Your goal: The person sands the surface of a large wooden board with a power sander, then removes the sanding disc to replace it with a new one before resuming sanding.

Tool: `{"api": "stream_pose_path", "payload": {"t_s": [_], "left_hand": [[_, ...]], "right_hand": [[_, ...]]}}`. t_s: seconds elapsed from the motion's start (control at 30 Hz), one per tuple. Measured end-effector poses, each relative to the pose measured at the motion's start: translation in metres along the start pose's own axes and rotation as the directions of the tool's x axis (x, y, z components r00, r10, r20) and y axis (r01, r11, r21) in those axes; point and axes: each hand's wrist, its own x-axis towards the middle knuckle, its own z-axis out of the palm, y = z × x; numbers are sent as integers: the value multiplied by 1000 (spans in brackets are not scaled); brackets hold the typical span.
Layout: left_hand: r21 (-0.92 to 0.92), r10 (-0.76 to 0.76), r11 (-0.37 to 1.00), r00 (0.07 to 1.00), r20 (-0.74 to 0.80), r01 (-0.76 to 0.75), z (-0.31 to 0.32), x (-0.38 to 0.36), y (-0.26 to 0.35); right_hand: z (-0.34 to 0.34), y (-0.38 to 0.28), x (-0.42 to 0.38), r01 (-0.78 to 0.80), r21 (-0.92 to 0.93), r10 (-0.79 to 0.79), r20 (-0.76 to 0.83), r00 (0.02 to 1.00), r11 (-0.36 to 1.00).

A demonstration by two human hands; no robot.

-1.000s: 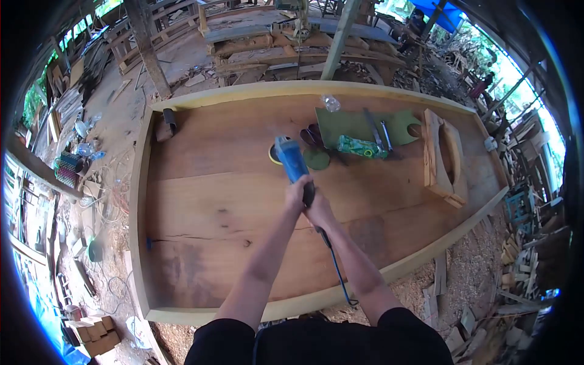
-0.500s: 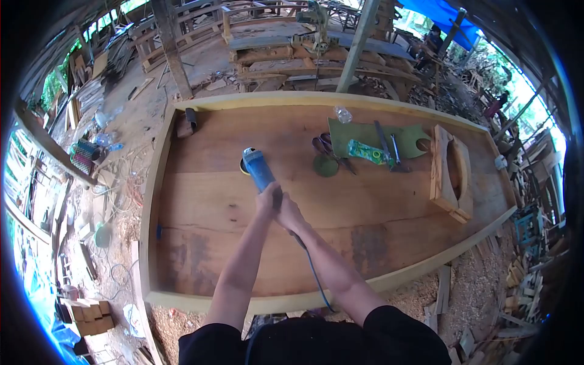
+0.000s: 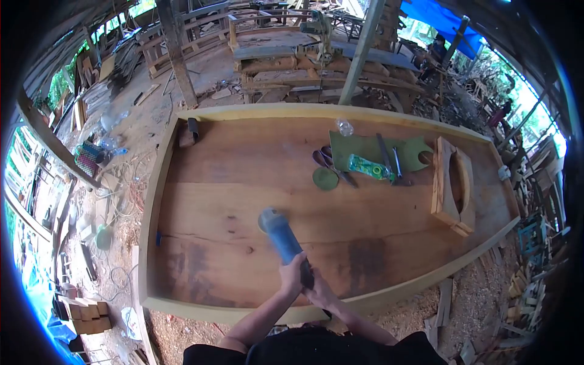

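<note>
Both my hands are closed on a blue angle grinder (image 3: pixel 283 236), its head pointing away to the left over the wooden panel (image 3: pixel 207 210). My left hand (image 3: pixel 293 274) wraps the body near its rear. Behind it, my right hand (image 3: pixel 320 292) grips the dark tail end. A round disc shows partly under the grinder's head, at the panel surface; whether it touches is hard to tell. A raised pale frame (image 3: pixel 255 111) borders the panel.
On the panel lie scissors (image 3: pixel 322 159), a green round disc (image 3: pixel 325 179), green sheet material (image 3: pixel 353 146), a green packet (image 3: pixel 367 166), a clear plastic piece (image 3: pixel 345 127) and a curved wooden piece (image 3: pixel 442 182). A dark block (image 3: pixel 190 131) sits in the far left corner. A post (image 3: pixel 362 52) rises behind.
Both hands have drawn the angle grinder toward my body and slightly right, from the panel's middle to its nearer part. The view has shifted slightly.
</note>
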Motion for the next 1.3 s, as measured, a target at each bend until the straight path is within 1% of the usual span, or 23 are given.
{"api": "stream_pose_path", "payload": {"t_s": [0.07,0.13,0.17,0.2,0.23,0.27,0.3,0.33,0.37,0.4,0.53,0.63,0.67,0.73,0.8,0.83,0.87,0.97,1.03,1.1,1.17,1.23,1.3], "left_hand": [[-11,42,999,999,-24,-42,2,31,28],[29,114,993,993,-22,-113,-2,82,53],[-5,117,993,993,13,-117,-4,109,68],[-38,119,992,992,46,-117,-4,135,85],[14,120,993,992,39,-120,-4,155,107],[66,123,990,992,32,-125,-3,172,128],[71,133,989,991,6,-133,1,189,147],[77,144,987,989,-18,-143,3,201,160],[74,147,987,989,-19,-145,2,210,166],[62,162,985,986,-31,-160,4,218,172],[62,209,976,978,-24,-207,2,213,166],[45,191,980,981,35,-193,-11,191,142],[71,187,980,982,15,-187,-17,181,128],[108,195,975,981,14,-196,-28,154,95],[54,199,978,980,22,-200,-31,107,64],[85,154,985,987,-35,-151,-31,78,52],[42,163,986,987,-9,-162,-36,60,32],[52,165,985,986,-7,-164,-37,2,2],[52,156,987,988,-9,-155,-33,-14,4],[76,145,987,989,-39,-142,-32,-7,9],[59,175,983,984,-41,-172,-37,25,18],[55,230,972,973,-35,-228,-42,68,39],[56,224,973,975,-4,-223,-43,112,73]], "right_hand": [[9,-22,40,36,4,-36,-8,999,999],[19,-42,91,188,-26,-189,-46,981,982],[26,-50,120,243,-29,-244,-62,968,970],[32,-62,147,257,-11,-257,-86,963,966],[35,-83,170,203,-9,-203,-81,976,979],[45,-79,202,359,-130,-377,-154,913,924],[45,-97,220,256,-53,-260,-96,961,965],[44,-116,230,255,-53,-259,-91,962,965],[41,-137,236,129,0,-129,-23,991,992],[39,-148,239,0,42,-2,48,999,999],[40,-138,236,42,57,-44,47,998,998],[42,-124,205,35,36,-37,60,998,999],[42,-113,189,45,39,-47,57,997,998],[38,-95,150,1,44,-4,87,996,999],[27,-90,98,-76,-3,76,127,989,997],[32,-59,82,38,-30,-36,50,998,999],[39,-27,66,148,-65,-150,-24,988,987],[30,-14,2,166,-80,-169,-42,985,983],[27,-19,-14,-19,-33,18,-18,1000,999],[29,-23,-2,-9,-28,9,-20,1000,1000],[36,-24,25,-3,-32,3,-24,1000,999],[52,-19,76,179,-75,-182,-41,982,981],[65,-37,128,237,-109,-245,-63,967,965]]}}
